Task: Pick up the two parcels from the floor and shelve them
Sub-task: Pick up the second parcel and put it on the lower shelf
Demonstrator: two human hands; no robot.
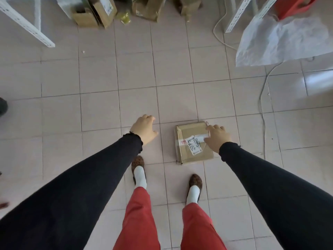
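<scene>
A flat brown cardboard parcel (189, 139) with a white label and handwritten marks lies on the tiled floor just ahead of my right foot. My right hand (217, 138) rests over the parcel's right side, fingers spread on its top edge, not closed around it. My left hand (145, 129) hovers over bare tiles to the left of the parcel, fingers loosely curled and holding nothing. A second loose parcel is not clearly in view near me.
Several cardboard boxes (100, 13) stand along the far wall. White shelf uprights (27, 24) rise at the far left and another (239, 15) at the far right. A white plastic bag (281, 38) lies at the right. A white cable (262, 98) trails across the floor.
</scene>
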